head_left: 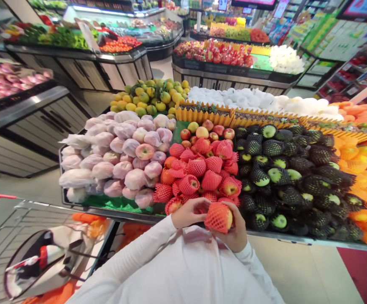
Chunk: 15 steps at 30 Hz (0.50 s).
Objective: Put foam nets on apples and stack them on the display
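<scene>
a white shirt [186, 270] fills the near edge, its sleeves reaching forward to two hands. the right hand [238, 236] is closed around an apple [219, 217] in a red net [213, 218], the fruit's bare yellowish side showing at the right. the left hand [188, 214] is curved, a narrow gap between thumb and fingers, its tips at the apple's left side; whether it grips the net i cannot tell. the apple is held up just in front of the stand [125, 215], between the hands.

to the left is a wire cart [39, 206] holding a pale bag [55, 276] with a dark rim.

on the stand, right beyond the hands, lie netted apples [196, 166] in red. pale wrapped fruit [135, 179] is heaped to their left, black-netted fruit [289, 196] to their right, and orange-wrapped fruit [357, 177] at the far right. behind the netted apples sit some bare apples [201, 132], then a yellow fence [202, 115], with yellow-green fruit [144, 98] to its left and white bundles [253, 99] behind it.

farther off are onions [9, 82] at the left, tomatoes [118, 44], and red packs [224, 55] on another stand. screens [365, 9] hang at the top.
</scene>
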Motion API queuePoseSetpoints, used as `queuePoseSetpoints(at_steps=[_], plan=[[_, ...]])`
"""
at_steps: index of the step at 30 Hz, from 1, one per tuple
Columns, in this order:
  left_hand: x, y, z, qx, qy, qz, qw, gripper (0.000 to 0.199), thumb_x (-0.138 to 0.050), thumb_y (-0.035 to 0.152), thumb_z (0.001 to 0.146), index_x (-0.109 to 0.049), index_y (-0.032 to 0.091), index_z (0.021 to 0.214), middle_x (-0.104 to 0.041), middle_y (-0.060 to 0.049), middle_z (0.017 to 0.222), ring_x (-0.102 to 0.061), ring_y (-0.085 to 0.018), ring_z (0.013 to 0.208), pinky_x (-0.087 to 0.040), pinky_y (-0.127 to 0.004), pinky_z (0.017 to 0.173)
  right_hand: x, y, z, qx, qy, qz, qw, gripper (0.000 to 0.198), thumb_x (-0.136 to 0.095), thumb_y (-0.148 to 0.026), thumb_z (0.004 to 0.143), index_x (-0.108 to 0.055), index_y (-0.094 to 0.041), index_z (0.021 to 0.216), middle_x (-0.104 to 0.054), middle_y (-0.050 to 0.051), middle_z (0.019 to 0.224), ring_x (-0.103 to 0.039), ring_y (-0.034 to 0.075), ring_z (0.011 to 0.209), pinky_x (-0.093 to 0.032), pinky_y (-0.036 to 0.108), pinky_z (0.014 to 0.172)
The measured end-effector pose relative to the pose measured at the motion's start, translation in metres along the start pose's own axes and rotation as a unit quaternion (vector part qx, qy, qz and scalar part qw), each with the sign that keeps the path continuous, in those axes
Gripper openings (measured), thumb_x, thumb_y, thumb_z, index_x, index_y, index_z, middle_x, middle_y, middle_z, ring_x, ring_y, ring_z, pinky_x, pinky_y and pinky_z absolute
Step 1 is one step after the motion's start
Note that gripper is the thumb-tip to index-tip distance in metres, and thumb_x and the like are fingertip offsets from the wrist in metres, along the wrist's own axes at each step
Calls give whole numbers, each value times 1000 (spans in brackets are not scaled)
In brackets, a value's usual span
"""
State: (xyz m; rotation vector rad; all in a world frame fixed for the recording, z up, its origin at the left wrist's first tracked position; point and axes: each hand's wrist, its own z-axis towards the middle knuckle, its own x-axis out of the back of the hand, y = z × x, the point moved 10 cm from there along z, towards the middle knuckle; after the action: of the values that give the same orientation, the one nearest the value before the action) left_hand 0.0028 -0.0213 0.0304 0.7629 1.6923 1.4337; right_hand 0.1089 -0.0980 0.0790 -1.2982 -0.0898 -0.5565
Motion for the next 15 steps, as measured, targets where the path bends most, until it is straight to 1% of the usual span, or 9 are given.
queuePoseSetpoints(at_steps=[2, 3, 4, 5, 6, 8, 10, 13, 15], plan=[[27, 22, -10, -50, 46, 111, 992, 38, -60, 37, 88, -58, 12, 116, -64, -14, 109, -62, -20, 96, -48, -34, 87, -7, 4, -1, -32, 20, 11, 999, 71, -83, -31, 63, -47, -21, 123, -59, 13, 120, -61, 29, 108, -51, 43, 93], [36, 35, -17, -89, 64, 149, 983, 38, -58, 35, 89, -56, 13, 120, -62, -15, 116, -60, -22, 104, -47, -36, 93, -12, 8, -2, -55, 24, 14, 998, 68, -83, -32, 63, -48, -21, 121, -60, 12, 117, -62, 28, 105, -52, 42, 91], [39, 47, -24, -129, 67, 175, 974, 43, -59, 35, 88, -53, 14, 126, -57, -17, 125, -56, -24, 114, -43, -39, 100, -17, 13, -4, -83, 27, 19, 996, 64, -82, -34, 64, -49, -20, 118, -62, 11, 112, -63, 27, 100, -54, 41, 88], [35, 55, -30, -164, 48, 199, 965, 52, -62, 36, 86, -50, 16, 132, -52, -17, 134, -50, -26, 123, -38, -41, 107, -23, 19, -6, -113, 30, 24, 993, 61, -81, -36, 65, -50, -20, 115, -63, 10, 107, -64, 26, 94, -55, 41, 84], [26, 59, -35, -190, 11, 227, 955, 63, -67, 38, 82, -46, 17, 138, -46, -18, 141, -44, -28, 130, -33, -43, 111, -29, 24, -8, -143, 30, 28, 989, 59, -79, -38, 66, -51, -19, 113, -64, 10, 102, -65, 25, 89, -56, 40, 81], [5, 53, -41, -208, -63, 302, 928, 88, -75, 44, 72, -36, 19, 147, -38, -18, 148, -37, -32, 136, -30, -44, 113, -44, 30, -11, -183, 16, 24, 983, 55, -77, -40, 66, -52, -18, 110, -65, 9, 100, -65, 25, 86, -56, 41, 80], [-7, 38, -42, -199, -94, 376, 900, 103, -77, 49, 67, -26, 18, 151, -35, -19, 150, -36, -33, 137, -29, -46, 113, -58, 31, -11, -198, -13, -11, 980, 56, -76, -35, 63, -52, -17, 111, -65, 10, 104, -65, 27, 91, -54, 44, 85], [-5, 21, -34, -168, -85, 429, 883, 109, -76, 50, 64, -22, 15, 152, -37, -20, 150, -35, -34, 138, -26, -50, 115, -70, 27, -3, -185, -50, -100, 976, 66, -77, -29, 55, -52, -17, 115, -64, 12, 110, -63, 30, 99, -50, 48, 91], [4, 16, -28, -151, -68, 434, 886, 110, -77, 47, 60, -25, 13, 151, -42, -20, 147, -40, -34, 135, -30, -50, 113, -76, 23, 6, -165, -73, -144, 973, 71, -78, -27, 52, -51, -17, 116, -63, 12, 109, -62, 31, 101, -49, 49, 92]])
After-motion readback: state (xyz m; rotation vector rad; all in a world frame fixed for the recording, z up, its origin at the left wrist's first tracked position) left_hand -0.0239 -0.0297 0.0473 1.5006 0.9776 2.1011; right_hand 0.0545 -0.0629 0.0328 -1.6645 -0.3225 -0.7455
